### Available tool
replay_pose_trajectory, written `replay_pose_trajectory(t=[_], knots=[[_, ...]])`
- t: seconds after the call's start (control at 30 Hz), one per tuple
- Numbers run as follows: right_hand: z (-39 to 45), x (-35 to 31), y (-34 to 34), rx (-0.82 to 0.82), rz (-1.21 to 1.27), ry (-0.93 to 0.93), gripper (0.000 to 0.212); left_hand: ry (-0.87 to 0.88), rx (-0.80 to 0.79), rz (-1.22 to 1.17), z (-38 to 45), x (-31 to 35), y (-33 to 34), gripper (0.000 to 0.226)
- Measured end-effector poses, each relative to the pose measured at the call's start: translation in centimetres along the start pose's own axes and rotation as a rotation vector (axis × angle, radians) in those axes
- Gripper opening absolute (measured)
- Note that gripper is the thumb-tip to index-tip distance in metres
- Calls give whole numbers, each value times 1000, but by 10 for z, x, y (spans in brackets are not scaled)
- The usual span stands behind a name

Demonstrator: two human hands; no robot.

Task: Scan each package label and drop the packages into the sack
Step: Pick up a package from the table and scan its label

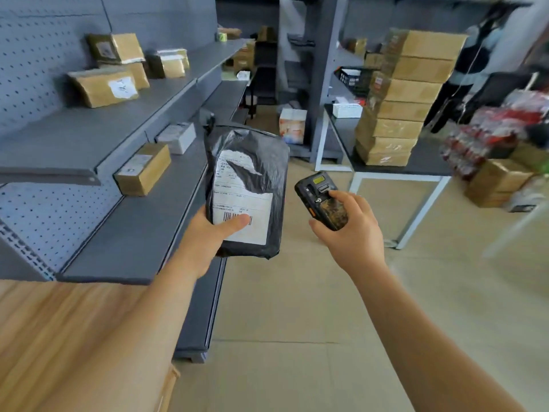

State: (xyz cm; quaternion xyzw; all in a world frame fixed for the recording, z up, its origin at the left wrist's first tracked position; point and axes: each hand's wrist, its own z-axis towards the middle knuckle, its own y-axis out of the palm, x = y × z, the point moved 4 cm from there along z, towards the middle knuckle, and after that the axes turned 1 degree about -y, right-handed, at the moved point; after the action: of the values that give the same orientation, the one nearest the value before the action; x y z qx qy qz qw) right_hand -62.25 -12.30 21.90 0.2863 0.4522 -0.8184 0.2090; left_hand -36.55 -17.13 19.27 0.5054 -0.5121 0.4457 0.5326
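left hand [208,233] grips black package [252,162] | white label [242,209] creased

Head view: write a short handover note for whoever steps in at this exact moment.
Left hand: grips the black package at its lower edge, label facing up, thumb lying across the barcode.
Right hand: holds the scanner, just right of the package.
Other parcels: brown boxes sit on the grey shelves to the left; a stack of boxes stands on the table to the right.
Done: this package is picked up and turned to the scanner.
Left: move the thumb off the barcode, scan, drop it into the sack (not in view), then the rest.
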Motion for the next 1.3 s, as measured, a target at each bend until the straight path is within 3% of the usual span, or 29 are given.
replay_pose_trajectory(t=[0.13, 0.5, 0.57, 0.67, 0.73, 0.93, 1.1, 1.27, 1.3], knots=[[76, 24, 3, 70, -41, 39, 58, 16, -109, -3, 93, 16, 37, 75], [251, 114, 84, 77, -53, 93, 60, -27, -66, 14, 306, -8, 92, 35], [294, 127, 107, 73, -24, 63, 60, -23, -49, 21, 347, -6, 97, 40], [363, 138, 142, 20, 7, 26, 61, -32, -12, 50, 408, 3, 96, 71], [407, 140, 163, -7, 23, -16, 61, -27, 39, 52, 446, 11, 91, 80], [518, 147, 237, -82, 73, -89, 58, -32, 156, 56, 552, 11, 70, 65], [614, 162, 314, -117, 77, -101, 58, -43, 193, 69, 667, 0, 46, 79], [722, 175, 382, -116, 37, -81, 59, -39, 152, 59, 803, -7, 35, 42], [744, 178, 392, -120, 22, -65, 60, -49, 136, 70, 830, -6, 34, 43]])
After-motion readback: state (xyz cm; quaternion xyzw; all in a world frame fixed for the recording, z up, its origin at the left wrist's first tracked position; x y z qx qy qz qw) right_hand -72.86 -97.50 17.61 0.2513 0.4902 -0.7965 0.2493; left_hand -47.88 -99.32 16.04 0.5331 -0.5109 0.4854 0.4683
